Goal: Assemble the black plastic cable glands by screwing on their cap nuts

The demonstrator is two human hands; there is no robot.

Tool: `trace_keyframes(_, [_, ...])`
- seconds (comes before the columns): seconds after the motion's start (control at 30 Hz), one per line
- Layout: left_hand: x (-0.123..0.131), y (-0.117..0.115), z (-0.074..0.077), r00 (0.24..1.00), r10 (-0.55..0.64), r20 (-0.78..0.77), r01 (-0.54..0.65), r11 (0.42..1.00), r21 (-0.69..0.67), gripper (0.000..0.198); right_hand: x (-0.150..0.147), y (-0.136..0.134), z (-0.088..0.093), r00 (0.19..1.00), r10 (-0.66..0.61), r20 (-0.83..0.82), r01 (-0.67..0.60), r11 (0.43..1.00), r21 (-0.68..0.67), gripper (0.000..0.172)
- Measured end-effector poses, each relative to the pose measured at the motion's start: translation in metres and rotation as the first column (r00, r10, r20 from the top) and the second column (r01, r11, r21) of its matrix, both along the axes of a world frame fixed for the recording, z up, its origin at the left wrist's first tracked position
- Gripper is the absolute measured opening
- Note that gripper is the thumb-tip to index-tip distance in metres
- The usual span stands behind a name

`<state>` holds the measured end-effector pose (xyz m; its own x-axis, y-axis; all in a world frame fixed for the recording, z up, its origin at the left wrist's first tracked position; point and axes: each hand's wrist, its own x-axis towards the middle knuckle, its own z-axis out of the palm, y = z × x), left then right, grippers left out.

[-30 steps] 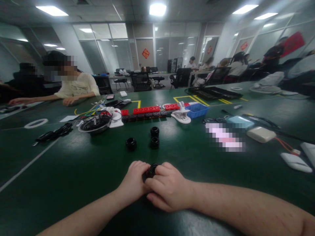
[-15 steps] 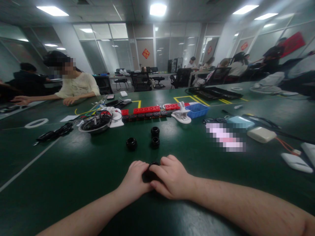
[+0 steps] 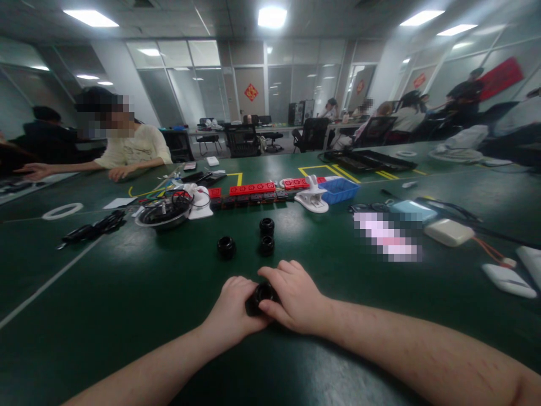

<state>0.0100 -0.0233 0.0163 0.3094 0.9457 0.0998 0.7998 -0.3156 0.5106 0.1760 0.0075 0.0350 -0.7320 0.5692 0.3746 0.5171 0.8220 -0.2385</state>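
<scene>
A glossy black ring-shaped part [image 3: 264,292] with a round hole in its top is between my two hands, near the front of the green table. My left hand [image 3: 234,305] is closed around its left side. From the right, my right hand [image 3: 298,297] curls about it, thumb at the near rim and index finger arched past the far side. The lower part of the ring is hidden by my fingers. Beyond my hands stand similar black rings: one on the left [image 3: 226,247], one on the right [image 3: 266,245], and another just behind that [image 3: 266,226].
Farther back are a metal bowl of black parts [image 3: 158,223], red blocks in a row [image 3: 252,188], a white clip [image 3: 311,201] and a blue bin [image 3: 340,192]. A beige case [image 3: 448,232] and cables lie right. A person [image 3: 137,146] sits at the far left.
My right hand's fingers have lifted and spread off the top of the ring, so its hole now shows. My left hand has stayed in place around it.
</scene>
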Motion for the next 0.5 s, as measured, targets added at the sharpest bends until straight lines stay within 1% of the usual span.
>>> trace_keyframes(0.3, [-0.0021,0.0007,-0.0039,1.0,0.0,-0.012,0.0,1.0,0.006,0.02,-0.0038,-0.005,0.0035,1.0,-0.025,0.005,0.025,1.0,0.012,0.047])
trace_keyframes(0.5, [-0.0014,0.0007,-0.0018,1.0,0.009,-0.01,-0.009,1.0,-0.012,0.027,-0.0083,-0.0078,0.0026,1.0,-0.015,0.021,0.015,1.0,0.008,0.046])
